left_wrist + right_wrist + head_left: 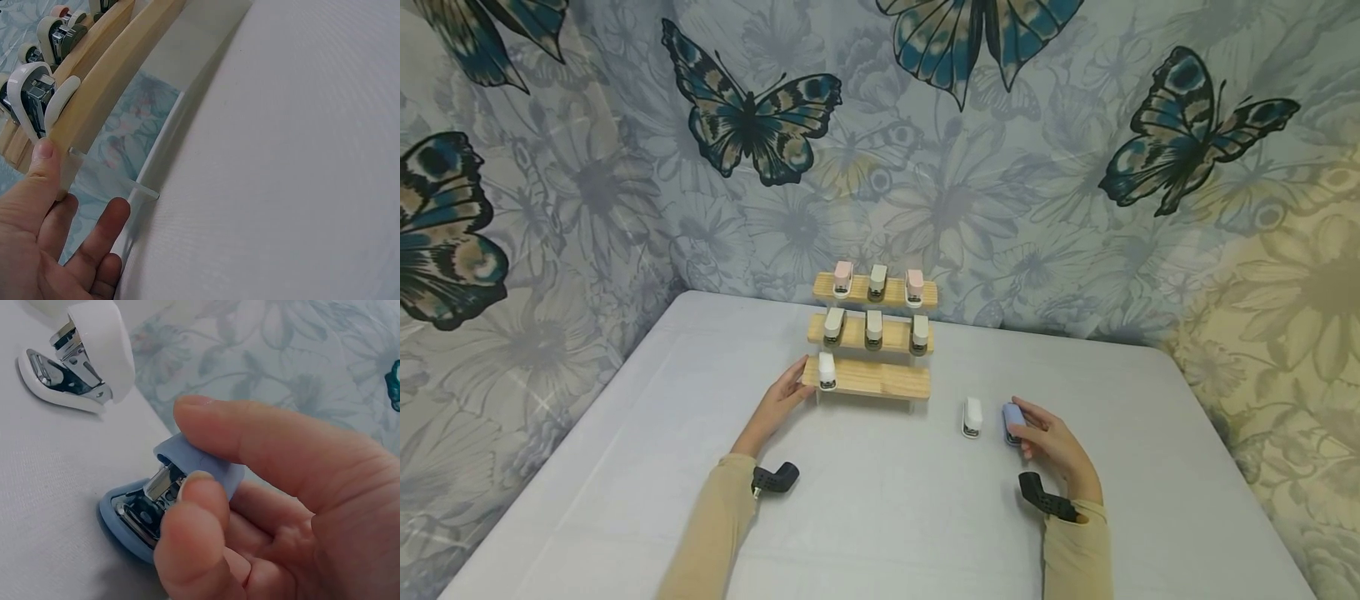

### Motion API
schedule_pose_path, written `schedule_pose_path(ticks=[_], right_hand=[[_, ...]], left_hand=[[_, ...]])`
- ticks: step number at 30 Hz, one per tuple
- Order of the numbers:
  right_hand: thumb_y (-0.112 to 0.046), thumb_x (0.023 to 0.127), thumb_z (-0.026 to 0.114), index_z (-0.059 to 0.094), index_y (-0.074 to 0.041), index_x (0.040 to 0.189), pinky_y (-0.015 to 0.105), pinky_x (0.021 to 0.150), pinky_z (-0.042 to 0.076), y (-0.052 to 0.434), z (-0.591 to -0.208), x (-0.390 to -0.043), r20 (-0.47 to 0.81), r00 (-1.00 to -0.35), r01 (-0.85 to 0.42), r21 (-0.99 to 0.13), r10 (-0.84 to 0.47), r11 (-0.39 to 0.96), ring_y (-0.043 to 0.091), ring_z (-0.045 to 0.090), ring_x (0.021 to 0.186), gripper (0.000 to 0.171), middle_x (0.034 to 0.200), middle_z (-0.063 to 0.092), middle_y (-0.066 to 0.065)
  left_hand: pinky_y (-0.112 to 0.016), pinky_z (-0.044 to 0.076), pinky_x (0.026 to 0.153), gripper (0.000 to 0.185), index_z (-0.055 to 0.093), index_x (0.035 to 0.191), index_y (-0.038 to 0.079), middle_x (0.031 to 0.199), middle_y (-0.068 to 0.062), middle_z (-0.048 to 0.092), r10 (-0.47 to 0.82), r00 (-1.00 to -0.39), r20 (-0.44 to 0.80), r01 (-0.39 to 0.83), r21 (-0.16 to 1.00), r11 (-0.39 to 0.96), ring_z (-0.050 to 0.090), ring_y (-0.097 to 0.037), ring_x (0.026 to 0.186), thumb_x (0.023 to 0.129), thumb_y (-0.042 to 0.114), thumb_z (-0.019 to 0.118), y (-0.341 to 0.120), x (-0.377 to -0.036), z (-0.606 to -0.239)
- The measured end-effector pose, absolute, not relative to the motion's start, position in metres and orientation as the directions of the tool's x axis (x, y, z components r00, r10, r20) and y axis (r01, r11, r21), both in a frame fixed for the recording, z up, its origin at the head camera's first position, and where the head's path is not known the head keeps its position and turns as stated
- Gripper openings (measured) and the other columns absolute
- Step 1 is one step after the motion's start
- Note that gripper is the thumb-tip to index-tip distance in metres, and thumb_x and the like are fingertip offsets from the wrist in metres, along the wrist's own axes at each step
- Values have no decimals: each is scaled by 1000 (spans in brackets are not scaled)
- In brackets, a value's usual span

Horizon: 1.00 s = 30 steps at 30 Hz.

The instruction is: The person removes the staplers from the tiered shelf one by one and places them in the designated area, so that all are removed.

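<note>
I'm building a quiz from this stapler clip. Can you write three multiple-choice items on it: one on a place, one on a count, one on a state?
1. Where does the white mini stapler off the rack lie?
A. On the grey table, beside the pale blue mini stapler
B. On the rack's top step
C. In the left hand

2. How many staplers stand on the three-step wooden rack?
A. Four
B. Seven
C. Nine

3. What is the right hand doing?
A. Lying flat on the table
B. Pinching the pale blue mini stapler
C. Holding the rack

Answers:
1 A, the head view shows it on the table, just left of the blue one.
2 B, three on top, three in the middle, one on the bottom step.
3 B, the right wrist view shows thumb and finger closed on it, while the left hand touches the rack's end.
</note>
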State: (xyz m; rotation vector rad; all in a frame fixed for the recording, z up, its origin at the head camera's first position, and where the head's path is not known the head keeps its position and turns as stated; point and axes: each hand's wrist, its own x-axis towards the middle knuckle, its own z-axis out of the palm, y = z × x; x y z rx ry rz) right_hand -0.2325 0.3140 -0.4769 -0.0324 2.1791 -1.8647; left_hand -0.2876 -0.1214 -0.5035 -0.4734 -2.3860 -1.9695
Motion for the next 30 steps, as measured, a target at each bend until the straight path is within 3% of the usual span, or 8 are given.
schedule_pose_path(ticks=[11, 30], right_hand=[[-17, 71, 59, 25, -7, 124, 25, 45, 43, 314, -482, -234, -195, -963, 171, -975, -185, 141, 10, 43, 48, 64, 121, 24, 16], [-18, 72, 58, 26, -9, 124, 28, 47, 44, 313, -477, -232, -200, -968, 173, -970, -154, 168, 13, 46, 49, 62, 122, 22, 14]], left_hand=[[-29, 30, 84, 55, 24, 124, 25, 126, 0, 22, 211, -961, 182, 224, 954, 200, 36, -17, 102, 76, 32, 50, -122, -286, -503], [-30, 32, 82, 55, 21, 126, 17, 127, -9, 19, 261, -935, 239, 282, 949, 142, 36, -22, 102, 78, 26, 49, -123, -289, -506]])
